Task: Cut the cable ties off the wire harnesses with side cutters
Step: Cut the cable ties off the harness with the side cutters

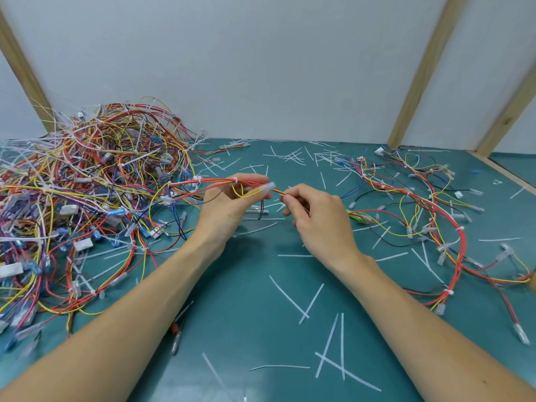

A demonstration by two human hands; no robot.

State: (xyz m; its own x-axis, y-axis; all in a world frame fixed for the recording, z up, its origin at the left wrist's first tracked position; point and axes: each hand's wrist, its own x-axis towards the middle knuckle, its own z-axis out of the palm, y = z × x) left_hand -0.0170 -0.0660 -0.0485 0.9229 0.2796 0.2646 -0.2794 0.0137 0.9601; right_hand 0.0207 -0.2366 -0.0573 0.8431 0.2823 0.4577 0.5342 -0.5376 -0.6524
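Fingers (255, 181) of the left hand (229, 207) curled round a red wire bundle (214, 181); the right hand (316, 216) pinched its end. Two white ties (235, 180) showed on it.

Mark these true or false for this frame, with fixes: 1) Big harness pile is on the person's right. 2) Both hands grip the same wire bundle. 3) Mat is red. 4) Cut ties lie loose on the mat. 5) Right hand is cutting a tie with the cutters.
1) False. The big pile is on the person's left; a smaller spread harness lies on the right.
2) True. The left hand and right hand both hold the bundle.
3) False. The mat is teal green.
4) True. Ties are scattered over it.
5) False. The right fingers pinch wires; no blades meet a tie.
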